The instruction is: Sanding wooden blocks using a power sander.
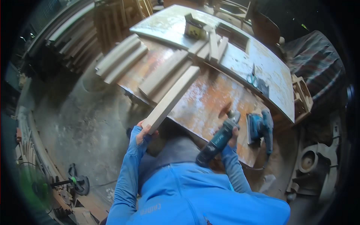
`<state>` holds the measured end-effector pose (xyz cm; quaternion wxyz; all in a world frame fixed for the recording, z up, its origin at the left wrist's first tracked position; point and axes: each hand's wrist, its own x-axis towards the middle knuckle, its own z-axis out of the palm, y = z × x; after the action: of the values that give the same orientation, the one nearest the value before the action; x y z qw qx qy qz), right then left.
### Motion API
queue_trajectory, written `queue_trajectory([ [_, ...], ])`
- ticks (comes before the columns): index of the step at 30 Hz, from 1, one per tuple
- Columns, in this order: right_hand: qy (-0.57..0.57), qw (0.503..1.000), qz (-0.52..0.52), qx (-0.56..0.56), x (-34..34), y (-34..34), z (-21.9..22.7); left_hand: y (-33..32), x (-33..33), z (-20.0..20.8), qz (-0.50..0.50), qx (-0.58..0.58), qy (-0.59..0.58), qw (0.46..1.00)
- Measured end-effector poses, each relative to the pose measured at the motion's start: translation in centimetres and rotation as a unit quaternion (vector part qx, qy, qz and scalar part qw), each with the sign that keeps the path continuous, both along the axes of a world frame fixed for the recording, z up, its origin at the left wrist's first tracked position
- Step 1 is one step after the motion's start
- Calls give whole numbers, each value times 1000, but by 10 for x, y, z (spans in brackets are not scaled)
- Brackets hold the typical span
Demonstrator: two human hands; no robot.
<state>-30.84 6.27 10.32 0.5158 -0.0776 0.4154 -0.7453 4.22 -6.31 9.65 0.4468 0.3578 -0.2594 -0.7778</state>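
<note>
My left hand (143, 133) is closed round the near end of a pale squared wooden board (173, 98). The board slants away to the right over the worktable (202, 99), its far end beside other boards (165, 73). In my right hand (233, 138) is a teal and black angle grinder (218, 141), gripped near its metal head, with its body pointing back toward me. A reddish-brown disc (225, 110) shows at its head, above the stained tabletop. My right fingers are partly hidden behind the tool. Just right of it lies a teal sander (258, 127) with its cord.
A raised white panel (258, 62) at the back carries a small tin (194, 28), wooden offcuts (213, 47) and scissors (253, 78). Stacked timber (75, 41) stands at the far left. A clamp (78, 180) lies at the lower left, and curved wooden parts (318, 165) lie at right.
</note>
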Motion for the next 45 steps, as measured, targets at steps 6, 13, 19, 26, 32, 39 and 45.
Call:
queue_trajectory([
  [6, 45, 998, 30, 10, 4, -10, 22, 36, -35, -56, -9, -482, -453, 750],
  [13, 352, 908, 211, 82, 11, -30, 78, 51, -41, -102, 53, -268, -339, 900],
  [19, 512, 768, 365, 121, 34, -29, 82, 65, -40, -96, 56, -231, -270, 933],
  [26, 462, 759, 444, 116, 78, -44, 78, 69, -32, -72, 51, -300, -347, 887],
  [32, 502, 707, 486, 111, 95, -50, 83, 70, -30, -71, 33, -278, -349, 894],
  [39, 491, 696, 510, 119, 103, -51, 89, 71, -30, -61, 20, -269, -387, 882],
  [45, 489, 721, 472, 133, 83, -51, 77, 72, -32, -73, 27, -262, -371, 890],
])
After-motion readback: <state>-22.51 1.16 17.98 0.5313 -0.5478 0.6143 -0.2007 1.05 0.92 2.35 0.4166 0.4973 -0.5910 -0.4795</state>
